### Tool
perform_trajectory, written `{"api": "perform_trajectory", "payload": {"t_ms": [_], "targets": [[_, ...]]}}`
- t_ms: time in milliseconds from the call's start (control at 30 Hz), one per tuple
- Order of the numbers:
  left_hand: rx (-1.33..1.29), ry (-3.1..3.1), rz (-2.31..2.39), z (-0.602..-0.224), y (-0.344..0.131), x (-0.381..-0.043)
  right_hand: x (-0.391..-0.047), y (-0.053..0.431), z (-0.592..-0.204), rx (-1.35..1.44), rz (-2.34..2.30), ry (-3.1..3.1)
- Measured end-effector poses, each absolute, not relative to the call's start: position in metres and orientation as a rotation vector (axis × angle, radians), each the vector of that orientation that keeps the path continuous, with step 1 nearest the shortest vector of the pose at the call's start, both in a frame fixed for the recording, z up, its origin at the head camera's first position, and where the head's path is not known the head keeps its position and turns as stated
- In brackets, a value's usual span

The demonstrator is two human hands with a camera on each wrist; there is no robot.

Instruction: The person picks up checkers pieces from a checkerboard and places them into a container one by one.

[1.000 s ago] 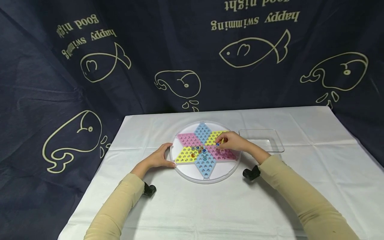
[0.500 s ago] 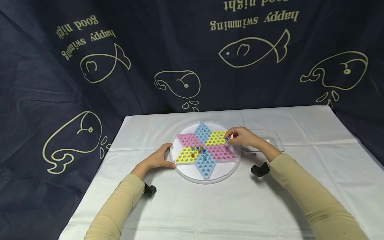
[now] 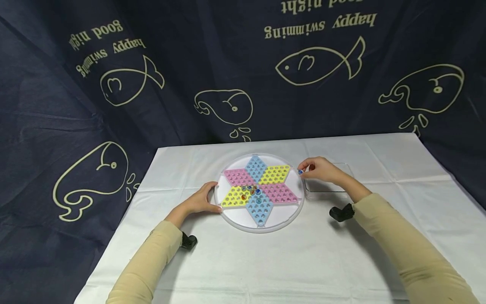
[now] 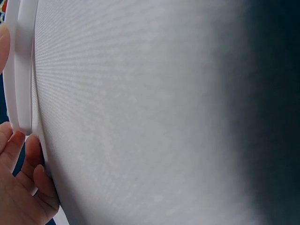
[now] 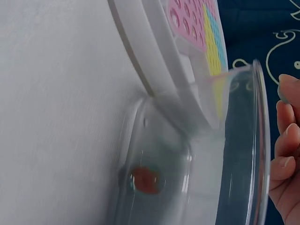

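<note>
A round white Chinese checkers board (image 3: 228, 217) with a blue, pink and yellow star lies on the table. My left hand (image 3: 200, 199) rests at its left rim, thumb and fingers spread apart along the edge; in the left wrist view the fingertips (image 4: 18, 137) touch the rim. Between thumb and fingertips my right hand (image 3: 322, 169) pinches a blue marble (image 3: 300, 172), off the board's right edge and near the left end of a clear plastic tray (image 3: 326, 194). Several marbles (image 3: 252, 192) sit in holes around the star's middle.
Inside the tray, a blurred orange-red marble (image 5: 146, 180) shows in the right wrist view. A white cloth (image 3: 258, 266) covers the table. Behind it hangs a dark blue curtain (image 3: 174, 50) printed with fish and whales.
My right hand has moved right with the blue marble, from over the star's pink and yellow points to beside the tray. The left hand and the board have stayed put.
</note>
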State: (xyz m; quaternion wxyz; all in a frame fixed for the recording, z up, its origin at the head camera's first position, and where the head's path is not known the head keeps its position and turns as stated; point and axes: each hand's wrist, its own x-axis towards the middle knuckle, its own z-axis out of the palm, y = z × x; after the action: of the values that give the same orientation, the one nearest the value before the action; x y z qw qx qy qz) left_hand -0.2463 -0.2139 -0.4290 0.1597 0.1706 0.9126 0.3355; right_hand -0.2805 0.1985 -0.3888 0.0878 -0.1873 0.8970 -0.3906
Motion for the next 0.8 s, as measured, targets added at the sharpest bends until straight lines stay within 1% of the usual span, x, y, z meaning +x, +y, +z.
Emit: {"api": "perform_trajectory", "payload": {"t_ms": [800], "targets": [[0.489, 2.619, 0.936, -0.431, -0.215, -0.248, -0.272, 0.24, -0.389, -0.456, -1.183, 2.693]]}}
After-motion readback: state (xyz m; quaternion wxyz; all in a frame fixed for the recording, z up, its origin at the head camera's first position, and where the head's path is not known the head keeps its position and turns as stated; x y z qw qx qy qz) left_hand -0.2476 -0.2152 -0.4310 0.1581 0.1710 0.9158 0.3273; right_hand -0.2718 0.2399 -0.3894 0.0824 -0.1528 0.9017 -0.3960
